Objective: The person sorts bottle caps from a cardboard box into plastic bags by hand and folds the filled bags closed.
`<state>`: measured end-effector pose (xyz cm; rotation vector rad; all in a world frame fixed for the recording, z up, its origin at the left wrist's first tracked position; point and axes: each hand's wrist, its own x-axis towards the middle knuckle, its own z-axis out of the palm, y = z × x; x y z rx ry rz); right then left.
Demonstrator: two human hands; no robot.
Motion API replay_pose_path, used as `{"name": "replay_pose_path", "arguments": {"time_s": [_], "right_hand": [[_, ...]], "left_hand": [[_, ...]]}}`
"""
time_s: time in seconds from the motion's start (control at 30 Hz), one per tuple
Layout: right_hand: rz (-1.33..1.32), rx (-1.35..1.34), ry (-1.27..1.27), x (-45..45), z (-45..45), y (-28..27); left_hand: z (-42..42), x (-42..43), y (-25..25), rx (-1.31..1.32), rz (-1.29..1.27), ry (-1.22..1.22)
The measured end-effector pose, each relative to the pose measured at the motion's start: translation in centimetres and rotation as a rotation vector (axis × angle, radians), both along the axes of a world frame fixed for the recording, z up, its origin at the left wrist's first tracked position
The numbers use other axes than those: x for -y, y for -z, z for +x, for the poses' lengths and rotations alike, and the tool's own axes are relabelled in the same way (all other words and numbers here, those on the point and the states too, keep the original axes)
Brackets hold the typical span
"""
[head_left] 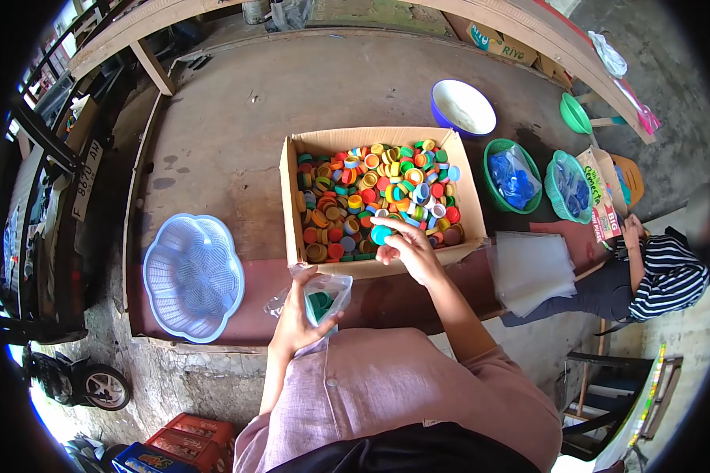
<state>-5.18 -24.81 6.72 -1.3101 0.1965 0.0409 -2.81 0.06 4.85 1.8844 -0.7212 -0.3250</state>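
An open cardboard box (290,213) full of bottle caps in many colours stands on the table in front of me. Over its near edge, my right hand (409,251) pinches a teal cap (381,234) between thumb and fingers. Below the box's near left corner, my left hand (298,315) holds a clear plastic bag (340,293) with its mouth open. Dark green caps (320,304) lie inside the bag.
A light blue plastic basket (193,277) lies at the left. Right of the box are a white-and-purple bowl (464,107), green baskets (489,185) with blue items, and stacked clear bags (533,266). Another person (663,276) in a striped top is at the right edge.
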Motion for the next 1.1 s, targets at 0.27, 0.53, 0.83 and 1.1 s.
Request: {"name": "replay_pose_path", "arguments": {"time_s": [0.27, 0.53, 0.83, 1.1], "right_hand": [[0.042, 0.08, 0.14, -1.4, 0.1, -0.9], [-0.006, 0.088, 0.163, -1.6, 0.1, -0.9], [0.198, -0.057, 0.198, -1.8, 0.3, -1.4], [0.034, 0.045, 0.181, -2.2, 0.2, -1.1]], "left_hand": [[0.0, -0.1, 0.2, -0.021, -0.018, 0.01], [-0.1, -0.1, 0.1, -0.039, -0.022, 0.006], [0.2, -0.2, 0.2, -0.03, -0.017, 0.005], [0.3, -0.2, 0.3, -0.047, -0.038, 0.019]]}}
